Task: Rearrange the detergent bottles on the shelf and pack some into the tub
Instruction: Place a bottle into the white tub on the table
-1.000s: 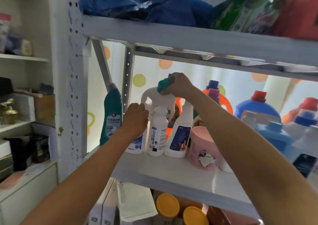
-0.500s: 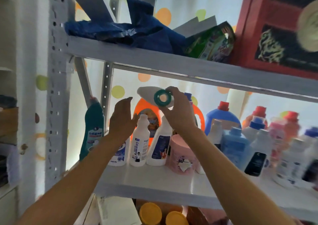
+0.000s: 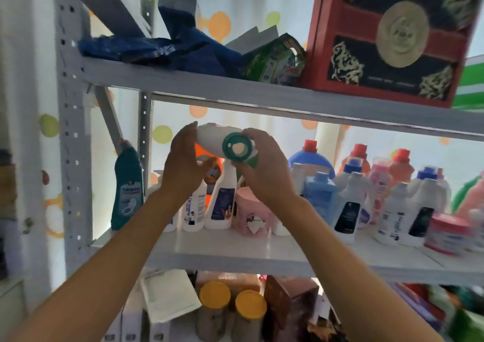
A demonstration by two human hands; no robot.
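Note:
A white detergent bottle (image 3: 209, 139) with a teal cap (image 3: 237, 147) is lifted and tipped on its side above the middle shelf (image 3: 235, 245), cap facing me. My right hand (image 3: 264, 169) grips it at the cap end. My left hand (image 3: 183, 163) cups the bottle's body from the left, fingers curved against it. Below stand white spray bottles (image 3: 220, 200), a pink tub-shaped container (image 3: 252, 213) and a teal toilet-cleaner bottle (image 3: 127, 187).
Several blue, white, red-capped and pink bottles (image 3: 351, 200) crowd the shelf to the right. The upper shelf (image 3: 235, 90) carries a blue bag (image 3: 167, 48), a green pouch (image 3: 275, 61) and a red box (image 3: 387, 35). Yellow-lidded jars (image 3: 214, 296) stand below.
The white bottle has been lifted off the shelf and tipped sideways. My left hand rose from the small spray bottles to cup the bottle. The view has tilted upward and rightward.

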